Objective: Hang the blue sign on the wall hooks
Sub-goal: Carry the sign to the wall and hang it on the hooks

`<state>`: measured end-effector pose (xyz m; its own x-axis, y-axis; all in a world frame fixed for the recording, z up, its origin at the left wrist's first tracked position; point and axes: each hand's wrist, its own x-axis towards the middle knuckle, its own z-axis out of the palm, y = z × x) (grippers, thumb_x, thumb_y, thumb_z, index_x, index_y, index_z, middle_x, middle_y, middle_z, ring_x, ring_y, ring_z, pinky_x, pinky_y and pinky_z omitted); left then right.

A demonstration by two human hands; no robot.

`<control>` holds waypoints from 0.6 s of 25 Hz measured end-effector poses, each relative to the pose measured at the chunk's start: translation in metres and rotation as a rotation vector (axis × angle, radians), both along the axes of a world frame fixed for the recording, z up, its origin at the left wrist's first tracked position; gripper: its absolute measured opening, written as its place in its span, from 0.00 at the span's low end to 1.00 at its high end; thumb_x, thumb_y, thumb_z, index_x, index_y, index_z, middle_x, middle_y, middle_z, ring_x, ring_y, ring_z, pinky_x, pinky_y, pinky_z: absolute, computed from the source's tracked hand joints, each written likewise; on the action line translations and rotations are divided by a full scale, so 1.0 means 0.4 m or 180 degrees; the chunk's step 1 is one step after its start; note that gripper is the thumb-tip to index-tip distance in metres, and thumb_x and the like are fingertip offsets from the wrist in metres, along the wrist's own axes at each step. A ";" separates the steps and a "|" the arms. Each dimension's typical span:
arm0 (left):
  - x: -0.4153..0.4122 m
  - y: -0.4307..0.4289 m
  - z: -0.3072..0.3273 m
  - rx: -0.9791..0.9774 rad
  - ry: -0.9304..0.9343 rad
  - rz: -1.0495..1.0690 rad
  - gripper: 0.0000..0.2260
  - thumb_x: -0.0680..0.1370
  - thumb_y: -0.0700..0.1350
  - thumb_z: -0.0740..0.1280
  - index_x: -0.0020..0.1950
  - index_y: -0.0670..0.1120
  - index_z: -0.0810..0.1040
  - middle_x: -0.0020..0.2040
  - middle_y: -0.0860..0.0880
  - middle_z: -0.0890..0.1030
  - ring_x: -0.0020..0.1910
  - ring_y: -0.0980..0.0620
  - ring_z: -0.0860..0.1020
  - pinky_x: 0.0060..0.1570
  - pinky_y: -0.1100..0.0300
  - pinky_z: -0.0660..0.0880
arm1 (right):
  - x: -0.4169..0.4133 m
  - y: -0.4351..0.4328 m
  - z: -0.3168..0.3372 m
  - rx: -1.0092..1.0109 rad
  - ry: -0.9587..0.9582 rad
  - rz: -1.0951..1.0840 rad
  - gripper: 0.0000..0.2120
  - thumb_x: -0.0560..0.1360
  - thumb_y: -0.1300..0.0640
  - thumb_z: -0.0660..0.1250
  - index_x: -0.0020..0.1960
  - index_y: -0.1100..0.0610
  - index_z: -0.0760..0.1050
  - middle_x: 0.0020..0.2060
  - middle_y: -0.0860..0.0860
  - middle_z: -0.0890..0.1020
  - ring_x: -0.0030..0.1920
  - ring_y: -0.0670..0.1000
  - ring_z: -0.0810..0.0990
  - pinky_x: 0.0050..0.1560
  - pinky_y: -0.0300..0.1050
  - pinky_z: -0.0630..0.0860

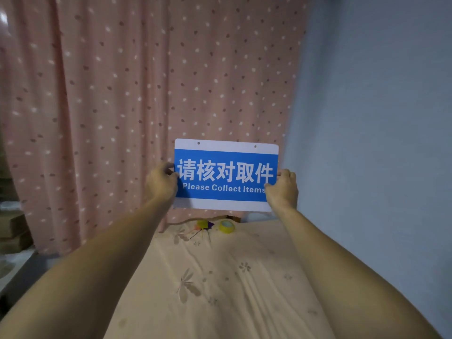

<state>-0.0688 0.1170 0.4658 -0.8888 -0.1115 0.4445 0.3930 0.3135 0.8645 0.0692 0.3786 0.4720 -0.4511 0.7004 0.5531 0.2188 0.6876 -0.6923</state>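
The blue sign [226, 155], white-bordered with white Chinese characters and "Please Collect Items", is held upright in the air before the pink dotted curtain. Two small holes show in its white top strip. My left hand [162, 182] grips its left edge and my right hand [282, 189] grips its right edge, both arms stretched forward. I see no wall hooks anywhere in view.
A table under a beige flowered cloth [220, 277] lies below my arms. At its far end sit a yellow tape roll [226, 226] and a small colourful object [204, 225]. The pink curtain [146, 81] hangs behind, a pale blue wall [379, 118] stands right, cardboard boxes [12, 231] left.
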 end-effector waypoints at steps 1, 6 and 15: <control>0.010 0.042 0.001 -0.0026 0.0009 -0.0110 0.10 0.81 0.42 0.67 0.62 0.48 0.81 0.52 0.49 0.83 0.48 0.46 0.80 0.46 0.49 0.80 | 0.027 0.032 0.000 0.0004 0.0007 -0.0084 0.14 0.74 0.60 0.70 0.58 0.57 0.71 0.57 0.53 0.75 0.51 0.55 0.80 0.50 0.55 0.82; 0.092 0.316 0.002 -0.0034 0.0041 -0.0744 0.11 0.81 0.42 0.66 0.63 0.48 0.80 0.53 0.48 0.82 0.50 0.45 0.81 0.51 0.43 0.82 | 0.218 0.234 0.005 0.0001 0.0010 -0.0638 0.14 0.74 0.60 0.70 0.58 0.58 0.72 0.56 0.53 0.74 0.51 0.56 0.81 0.48 0.53 0.82; 0.379 0.895 0.027 0.0038 0.0220 -0.1714 0.12 0.79 0.41 0.68 0.62 0.46 0.82 0.52 0.46 0.84 0.48 0.42 0.81 0.49 0.48 0.79 | 0.692 0.624 0.044 0.0123 0.0007 -0.1549 0.14 0.74 0.62 0.69 0.58 0.60 0.72 0.58 0.55 0.74 0.50 0.58 0.80 0.47 0.52 0.79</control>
<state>0.0828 0.4749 0.4767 -0.7905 0.3461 0.5053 0.5512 0.0424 0.8333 0.3461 0.6282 0.4897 -0.0752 0.8087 0.5834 0.5200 0.5310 -0.6691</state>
